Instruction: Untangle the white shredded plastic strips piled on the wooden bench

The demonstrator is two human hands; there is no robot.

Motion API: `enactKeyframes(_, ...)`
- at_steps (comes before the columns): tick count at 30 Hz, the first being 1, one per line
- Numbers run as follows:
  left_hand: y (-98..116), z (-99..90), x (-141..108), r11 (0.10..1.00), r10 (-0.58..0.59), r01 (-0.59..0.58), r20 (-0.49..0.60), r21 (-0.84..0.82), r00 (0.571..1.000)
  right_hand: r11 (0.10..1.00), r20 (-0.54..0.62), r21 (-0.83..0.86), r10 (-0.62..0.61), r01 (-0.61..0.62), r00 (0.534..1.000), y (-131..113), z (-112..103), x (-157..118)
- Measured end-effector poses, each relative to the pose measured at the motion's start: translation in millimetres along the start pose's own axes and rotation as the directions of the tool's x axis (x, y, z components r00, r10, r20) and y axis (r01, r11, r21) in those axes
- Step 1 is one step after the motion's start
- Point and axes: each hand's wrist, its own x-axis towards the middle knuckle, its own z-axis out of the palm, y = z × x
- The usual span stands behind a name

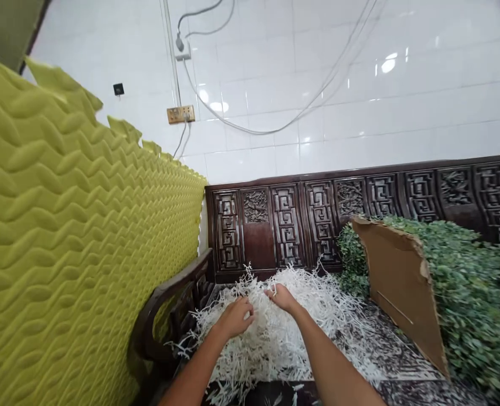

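Yellow matting [106, 254] fills nine o'clock, and though I can't tell whether my left hand [236, 317] or right hand [281, 297] has its curled fingers clamped on the white strands [271, 349] at six o'clock, tugging tangles could spill clumps.

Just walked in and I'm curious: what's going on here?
A person is handling a heap of thin, branching white strands on a carved dark-wood bench. The right hand seems to pinch a few; whether the left hand grips any is unclear. To the heap's right are a brown cardboard sheet and leafy green foliage.
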Motion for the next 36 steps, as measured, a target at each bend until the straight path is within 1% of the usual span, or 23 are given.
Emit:
enactKeyframes(3, 1.3, -7.2, -4.5, 1.000, -0.024, 0.023, -0.071, -0.016, 0.997, 0.999, -0.075, 0.004, -0.053, 0.053, 0.996, -14.8, -4.8, -5.8)
enactKeyframes(4, 2.9, -8.7, -3.4, 0.998, -0.041, 0.036, -0.106, -0.045, 0.994, 0.997, -0.104, 0.012, -0.075, 0.077, 0.992, -20.8, -5.2, -7.7)
enactKeyframes(6, 9.3, -10.7, 0.8, 0.985, -0.086, 0.057, -0.176, -0.164, 0.981, 0.991, -0.141, 0.034, -0.124, 0.130, 0.982, -33.7, -4.0, -11.6)
enactKeyframes(8, 19.0, -12.1, 4.8, 0.951, -0.136, 0.064, -0.224, -0.303, 0.965, 0.982, -0.163, 0.062, -0.164, 0.176, 0.973, -46.5, -0.4, -15.9)
enactKeyframes(10, 29.2, -13.2, 6.4, 0.918, -0.151, 0.046, -0.240, -0.394, 0.959, 0.971, -0.173, 0.106, -0.195, 0.215, 0.965, -56.8, 4.7, -21.0)
enactKeyframes(12, 36.5, -13.9, 6.1, 0.901, -0.155, 0.034, -0.247, -0.433, 0.957, 0.955, -0.173, 0.167, -0.216, 0.244, 0.961, -62.4, 9.3, -26.5)
enactKeyframes(14, 39.7, -13.5, 6.5, 0.891, -0.156, 0.028, -0.248, -0.452, 0.956, 0.937, -0.162, 0.229, -0.229, 0.262, 0.960, -62.5, 11.3, -31.3)
enactKeyframes(17, 38.5, -10.9, 13.0, 0.865, -0.145, 0.008, -0.234, -0.503, 0.961, 0.917, -0.143, 0.288, -0.245, 0.277, 0.959, -55.2, 6.8, -36.5)
enactKeyframes(20, 34.6, -8.2, 24.2, 0.774, -0.110, -0.026, -0.175, -0.632, 0.978, 0.901, -0.134, 0.337, -0.241, 0.273, 0.961, -46.4, -4.9, -43.4)
enactKeyframes(23, 29.4, -6.8, 33.5, 0.663, -0.056, -0.024, -0.081, -0.748, 0.995, 0.898, -0.067, 0.358, -0.249, 0.256, 0.966, -40.7, -17.4, -55.3)
enactKeyframes(25, 24.7, -5.6, 38.5, 0.635, -0.016, -0.013, -0.030, -0.773, 0.999, 0.905, -0.043, 0.330, -0.268, 0.267, 0.962, -36.5, -23.4, -62.1)
enactKeyframes(27, 18.6, -1.6, 45.2, 0.664, 0.037, -0.009, 0.021, -0.748, 0.999, 0.916, -0.031, 0.286, -0.283, 0.279, 0.959, -28.7, -26.2, -63.5)
enactKeyframes(28, 15.0, 2.2, 49.5, 0.687, 0.044, -0.008, 0.031, -0.727, 0.999, 0.929, -0.025, 0.259, -0.266, 0.263, 0.964, -22.8, -26.2, -61.5)
enactKeyframes(30, 7.1, 14.6, 59.9, 0.756, 0.067, -0.024, 0.041, -0.654, 0.997, 0.952, -0.003, 0.191, -0.243, 0.239, 0.970, -6.7, -22.9, -52.6)
enactKeyframes(31, 2.9, 23.3, 65.3, 0.795, 0.069, -0.037, 0.029, -0.605, 0.997, 0.960, 0.016, 0.162, -0.235, 0.229, 0.972, 3.2, -19.3, -46.4)
enactKeyframes(32, -1.5, 33.4, 70.6, 0.829, 0.063, -0.043, 0.016, -0.558, 0.998, 0.967, 0.060, 0.120, -0.231, 0.223, 0.971, 13.8, -14.5, -39.9)
enactKeyframes(34, -9.9, 56.7, 79.6, 0.859, 0.029, -0.021, 0.007, -0.512, 1.000, 0.978, 0.114, 0.078, -0.200, 0.192, 0.973, 36.1, -1.8, -27.8)
enactKeyframes(36, -16.6, 80.9, 86.5, 0.866, -0.023, 0.028, 0.016, -0.499, 1.000, 0.988, 0.140, 0.024, -0.153, 0.151, 0.978, 57.5, 12.8, -20.1)
